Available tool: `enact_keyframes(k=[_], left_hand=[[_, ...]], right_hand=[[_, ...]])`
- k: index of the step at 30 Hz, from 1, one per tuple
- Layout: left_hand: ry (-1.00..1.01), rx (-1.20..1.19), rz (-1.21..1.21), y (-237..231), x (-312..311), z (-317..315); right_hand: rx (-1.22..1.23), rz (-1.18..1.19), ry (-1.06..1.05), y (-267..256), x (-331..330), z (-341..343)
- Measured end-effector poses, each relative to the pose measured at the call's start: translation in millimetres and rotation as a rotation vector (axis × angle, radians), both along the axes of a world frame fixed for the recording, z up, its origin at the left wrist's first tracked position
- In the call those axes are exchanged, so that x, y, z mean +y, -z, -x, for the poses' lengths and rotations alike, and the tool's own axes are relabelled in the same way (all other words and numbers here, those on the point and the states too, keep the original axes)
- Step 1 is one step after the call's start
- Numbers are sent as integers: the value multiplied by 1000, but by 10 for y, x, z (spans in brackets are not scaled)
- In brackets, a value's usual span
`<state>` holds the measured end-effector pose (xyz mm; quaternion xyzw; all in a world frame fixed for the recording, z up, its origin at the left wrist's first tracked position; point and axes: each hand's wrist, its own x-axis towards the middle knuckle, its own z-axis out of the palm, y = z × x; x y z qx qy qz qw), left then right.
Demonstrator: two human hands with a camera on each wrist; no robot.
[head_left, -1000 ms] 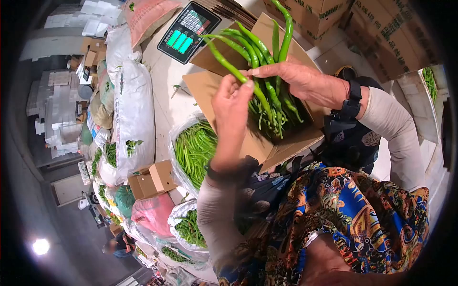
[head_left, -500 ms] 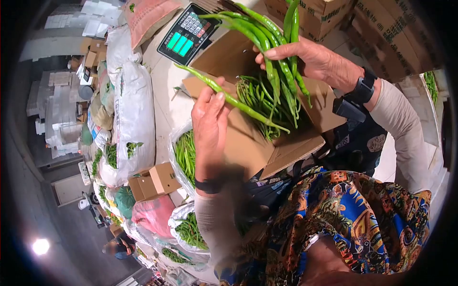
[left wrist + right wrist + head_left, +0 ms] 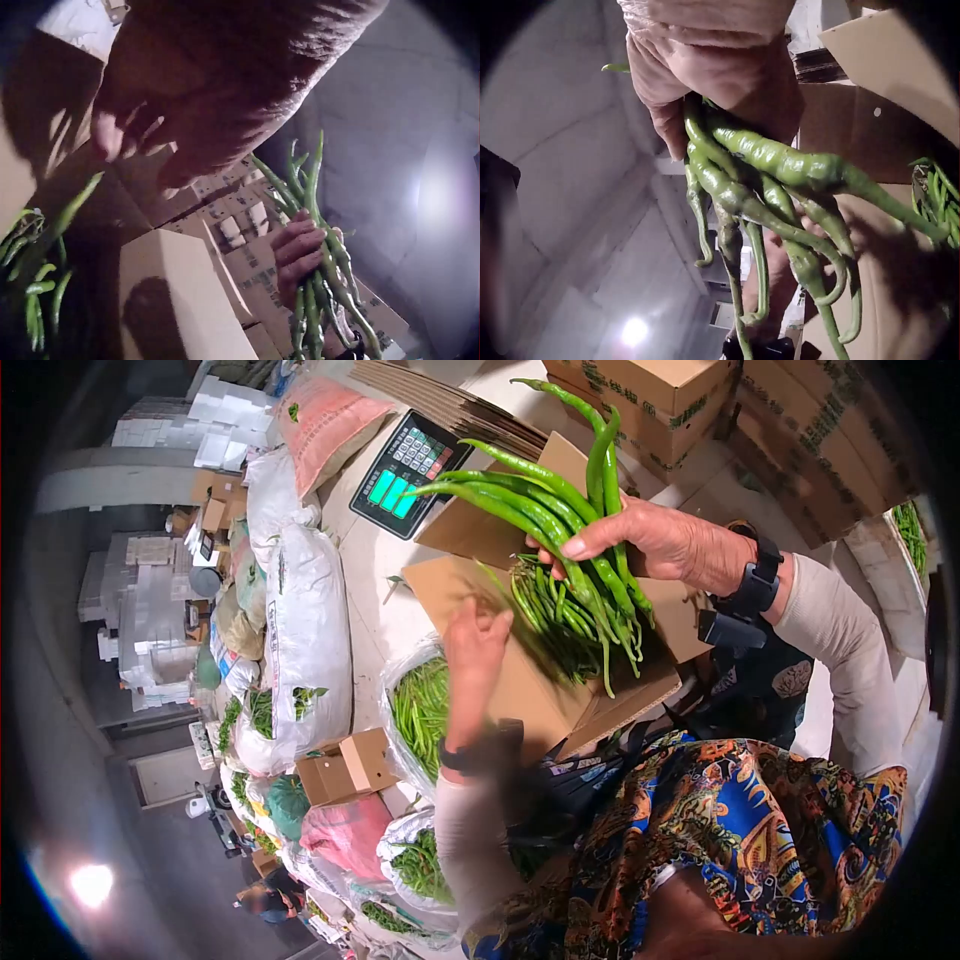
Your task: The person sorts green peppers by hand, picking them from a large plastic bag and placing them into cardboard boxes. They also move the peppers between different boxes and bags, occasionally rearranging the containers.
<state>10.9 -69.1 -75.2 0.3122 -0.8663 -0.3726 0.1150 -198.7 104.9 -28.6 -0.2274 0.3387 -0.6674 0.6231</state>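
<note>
My right hand point(image 3: 665, 540) grips a bunch of long green peppers point(image 3: 530, 510) above the open cardboard box point(image 3: 510, 660); in the right wrist view their stem ends point(image 3: 742, 195) hang below the hand point(image 3: 712, 67). My left hand point(image 3: 475, 660), blurred, is over the box's near-left flap with its fingers loosely bent. The left wrist view shows no pepper in that hand point(image 3: 202, 90); a single pepper point(image 3: 79, 199) is apart from its fingertips. More peppers point(image 3: 550, 615) lie inside the box, partly hidden by the held bunch.
A scale display point(image 3: 405, 475) stands beyond the box, near stacked flat cardboard point(image 3: 440, 400). A bag of green peppers point(image 3: 420, 710) is left of the box. White sacks point(image 3: 305, 640) line the left, and closed cartons point(image 3: 650, 410) stand at the back right.
My left hand took one pepper out of the bunch, moved left with it, and has let it go. My right hand keeps hold of the others. The head view has shifted slightly.
</note>
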Motion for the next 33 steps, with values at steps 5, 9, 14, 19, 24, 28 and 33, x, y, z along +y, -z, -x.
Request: enact_keyframes(k=[5, 9, 14, 19, 24, 28, 33], left_hand=[[-140, 294, -402, -588, 378, 202], [-26, 533, -585, -537, 493, 317], [-16, 604, -792, -441, 515, 333], [-51, 665, -785, -568, 570, 355], [-93, 441, -619, -514, 234, 156], [-101, 540, -803, -485, 44, 61], [-116, 288, -797, -524, -172, -57]], right_hand=[[49, -25, 11, 3, 39, -140], [69, -50, -28, 142, -4, -268], [37, -130, -93, 157, 29, -268], [47, -118, -3, 234, -34, -288], [-37, -89, -54, 170, -51, -133], [8, 17, -49, 136, -47, -91], [19, -59, 13, 156, -41, 53]])
